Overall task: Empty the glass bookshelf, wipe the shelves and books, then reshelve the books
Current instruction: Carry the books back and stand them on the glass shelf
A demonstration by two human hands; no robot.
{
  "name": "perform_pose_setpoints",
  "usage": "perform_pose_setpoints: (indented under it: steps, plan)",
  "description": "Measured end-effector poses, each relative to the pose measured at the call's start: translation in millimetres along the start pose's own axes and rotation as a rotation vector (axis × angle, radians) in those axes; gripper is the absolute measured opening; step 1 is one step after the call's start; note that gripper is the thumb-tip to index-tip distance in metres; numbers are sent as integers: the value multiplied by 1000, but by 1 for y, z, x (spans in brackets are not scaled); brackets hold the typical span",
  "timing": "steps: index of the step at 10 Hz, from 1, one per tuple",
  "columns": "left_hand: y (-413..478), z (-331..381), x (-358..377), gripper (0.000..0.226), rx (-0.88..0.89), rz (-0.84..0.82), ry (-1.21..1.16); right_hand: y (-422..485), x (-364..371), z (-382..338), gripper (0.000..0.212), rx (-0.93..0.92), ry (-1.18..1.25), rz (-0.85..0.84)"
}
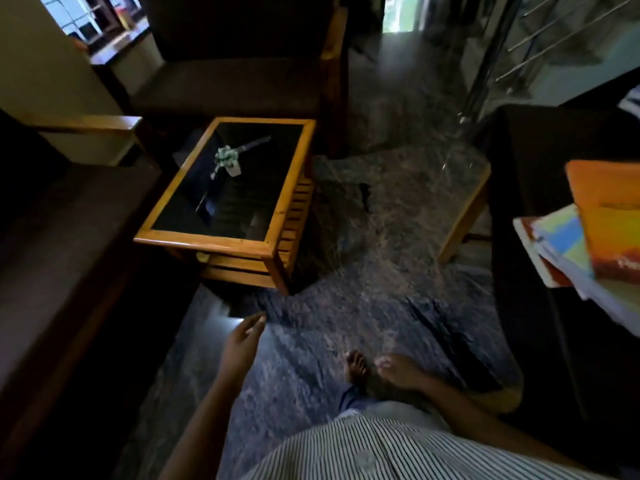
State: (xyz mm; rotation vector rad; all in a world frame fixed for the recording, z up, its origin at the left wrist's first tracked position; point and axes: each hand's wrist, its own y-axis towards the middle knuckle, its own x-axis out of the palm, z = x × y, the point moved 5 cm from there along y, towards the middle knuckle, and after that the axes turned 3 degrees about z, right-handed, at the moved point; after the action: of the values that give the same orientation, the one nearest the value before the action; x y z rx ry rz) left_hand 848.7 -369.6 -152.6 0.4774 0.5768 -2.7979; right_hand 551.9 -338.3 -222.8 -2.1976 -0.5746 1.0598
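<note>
A stack of books [585,237] lies at the right edge on a dark seat, an orange book on top and blue and white ones beneath. My left hand [244,341] hangs over the floor below the small table, fingers apart and holding nothing. My right hand [398,370] is lower, above my bare foot [356,368], fingers loosely spread with nothing in them. Neither hand touches the books. No glass bookshelf is in view.
A small wooden table with a dark glass top [228,181] carries a little potted plant [228,161]. Dark sofas with wooden arms stand left [83,126], behind and right. A patterned rug [398,237] covers the floor. Stair railings [540,39] rise at the top right.
</note>
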Motion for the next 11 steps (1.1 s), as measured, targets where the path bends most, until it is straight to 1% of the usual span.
perform_pose_setpoints:
  steps: [1, 2, 3, 4, 5, 6, 7, 8, 9, 10, 11]
  plan:
    - [92, 71, 49, 21, 102, -129, 94, 16, -75, -2, 38, 100, 120, 58]
    - [136, 98, 77, 26, 132, -213, 157, 22, -121, -31, 40, 107, 20, -3]
    - [189, 101, 105, 25, 95, -291, 234, 63, -174, -39, 36, 13, 116, 55]
    - [220, 86, 113, 24, 23, -294, 290, 122, -183, 0, 25, 115, 104, 137]
    - [275, 84, 131, 25, -72, -309, 330, 188, -228, -16, 21, 200, 334, 220]
    - [329, 117, 161, 24, -28, -394, 381, 227, -279, -46, 28, 158, 421, 284]
    - [421, 202, 225, 22, 71, -556, 484, 246, -363, -79, 30, 156, 509, 456]
    - [465, 259, 265, 26, 178, -631, 556, 242, -404, -90, 29, 161, 599, 555]
    - [513, 357, 388, 26, 391, -868, 591, 224, -470, -75, 28, 208, 836, 804]
    - [504, 416, 479, 28, 519, -997, 596, 197, -507, -56, 24, 279, 883, 1041]
    - [436, 474, 604, 29, 595, -1255, 503, 158, -544, -9, 23, 376, 828, 1352]
